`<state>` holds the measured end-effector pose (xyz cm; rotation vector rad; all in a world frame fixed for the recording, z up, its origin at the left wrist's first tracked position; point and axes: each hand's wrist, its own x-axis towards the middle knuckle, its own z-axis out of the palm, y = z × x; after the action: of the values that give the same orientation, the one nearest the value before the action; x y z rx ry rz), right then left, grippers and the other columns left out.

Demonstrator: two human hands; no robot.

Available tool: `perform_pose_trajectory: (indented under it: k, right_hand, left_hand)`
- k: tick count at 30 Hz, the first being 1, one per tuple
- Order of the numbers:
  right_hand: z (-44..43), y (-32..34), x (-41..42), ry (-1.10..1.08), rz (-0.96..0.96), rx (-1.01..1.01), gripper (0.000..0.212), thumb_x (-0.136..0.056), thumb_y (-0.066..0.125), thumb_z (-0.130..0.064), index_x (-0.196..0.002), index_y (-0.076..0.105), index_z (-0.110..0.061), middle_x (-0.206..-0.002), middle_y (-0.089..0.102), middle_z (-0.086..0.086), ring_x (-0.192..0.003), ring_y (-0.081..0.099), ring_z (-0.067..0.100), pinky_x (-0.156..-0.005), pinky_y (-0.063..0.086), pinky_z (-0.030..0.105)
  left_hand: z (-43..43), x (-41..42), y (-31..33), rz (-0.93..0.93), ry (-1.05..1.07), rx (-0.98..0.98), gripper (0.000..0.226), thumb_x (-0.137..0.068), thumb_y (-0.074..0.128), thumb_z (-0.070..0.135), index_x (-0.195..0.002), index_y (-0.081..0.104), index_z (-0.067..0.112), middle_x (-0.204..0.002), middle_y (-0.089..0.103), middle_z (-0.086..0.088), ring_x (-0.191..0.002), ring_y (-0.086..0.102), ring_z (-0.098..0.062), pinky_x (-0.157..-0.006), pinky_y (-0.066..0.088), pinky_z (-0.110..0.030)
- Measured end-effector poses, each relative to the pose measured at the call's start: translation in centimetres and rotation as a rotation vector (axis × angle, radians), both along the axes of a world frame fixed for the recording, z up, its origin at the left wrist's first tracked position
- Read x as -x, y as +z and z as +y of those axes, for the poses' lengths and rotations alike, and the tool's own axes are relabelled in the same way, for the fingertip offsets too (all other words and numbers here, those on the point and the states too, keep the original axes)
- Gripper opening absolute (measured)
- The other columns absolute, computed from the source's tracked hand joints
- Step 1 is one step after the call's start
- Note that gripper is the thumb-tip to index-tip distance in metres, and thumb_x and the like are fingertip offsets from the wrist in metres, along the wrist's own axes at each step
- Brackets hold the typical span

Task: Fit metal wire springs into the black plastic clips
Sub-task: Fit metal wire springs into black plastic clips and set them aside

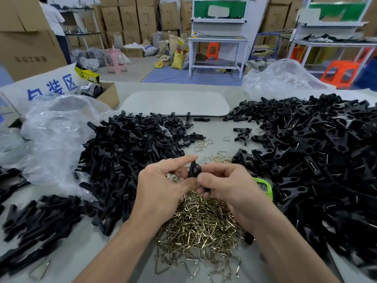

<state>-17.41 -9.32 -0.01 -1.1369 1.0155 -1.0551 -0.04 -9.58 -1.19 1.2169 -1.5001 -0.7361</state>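
A: What covers the bench [214, 129]?

B: Mostly clips. The right heap [318, 156] of black clips is the largest; it runs along the right edge from the near corner toward the far one, and thin wire shows on many of its clips. The left heap [130, 152] lies toward the left edge, touching a crumpled clear plastic bag [55, 139]; a smaller heap [36, 225] lies at the near left corner.

A: And the springs?

B: The wire springs [202, 225] lie in a brass-coloured pile at the middle of the near edge, between the two forearms; a few loose ones lie farther in, between the heaps.

A: The hands?

B: Both are above the spring pile, touching each other. The left hand [163, 190] has its grip pinching the held clip [193, 170] between thumb and curled fingers, with the forefinger stretched over the top. The right hand [230, 186] pinches the same clip from the other side, thumb and fingers curled on it. Whether a spring sits in that clip I cannot tell.

A: Anything smaller?

B: A green timer [264, 186] lies just beside the right hand, toward the right heap; the hand hides part of it.
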Motion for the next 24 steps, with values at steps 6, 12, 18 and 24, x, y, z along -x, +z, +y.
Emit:
perform_pose_trajectory:
  k: [6,12,18,24]
  right_hand:
    - [0.1,-0.4,-0.2,-0.054,0.050,0.012,0.019,-0.096,0.065,0.004,-0.097,0.081,-0.005,-0.080,0.074,0.016,-0.066,0.065,0.016,-0.063,0.054,0.026]
    - [0.0,-0.2,-0.2,-0.309,0.147,0.130,0.023,-0.097,0.066,-0.003,-0.093,0.080,-0.021,-0.085,0.079,0.002,-0.072,0.070,0.017,-0.067,0.056,0.027]
    - [0.2,0.1,-0.5,-0.216,0.413,0.295,0.047,-0.092,0.076,-0.013,-0.085,0.075,-0.059,-0.086,0.077,-0.020,-0.079,0.073,0.011,-0.079,0.063,0.036]
    - [0.6,0.3,-1.0,-0.213,0.333,0.257,0.049,-0.093,0.073,-0.011,-0.080,0.076,-0.058,-0.080,0.078,0.003,-0.079,0.072,0.033,-0.080,0.060,0.054]
  left_hand:
    - [0.0,-0.1,-0.1,-0.115,-0.065,0.062,0.067,-0.073,0.086,-0.001,-0.113,0.074,0.051,-0.093,0.069,0.017,-0.098,0.067,-0.004,-0.089,0.048,-0.010]
    - [-0.1,-0.3,0.3,-0.126,-0.008,-0.058,0.063,-0.084,0.080,0.007,-0.124,0.068,0.054,-0.098,0.073,0.028,-0.078,0.070,0.002,-0.073,0.058,-0.025]
    - [-0.2,0.0,-0.2,-0.014,0.015,-0.079,0.037,-0.082,0.084,0.013,-0.099,0.080,0.046,-0.089,0.078,0.025,-0.087,0.075,0.003,-0.077,0.060,-0.016]
    - [-0.8,0.1,0.1,0.394,0.055,-0.117,0.012,-0.079,0.086,0.014,-0.090,0.084,0.019,-0.080,0.080,-0.008,-0.065,0.077,-0.023,-0.061,0.062,-0.025]
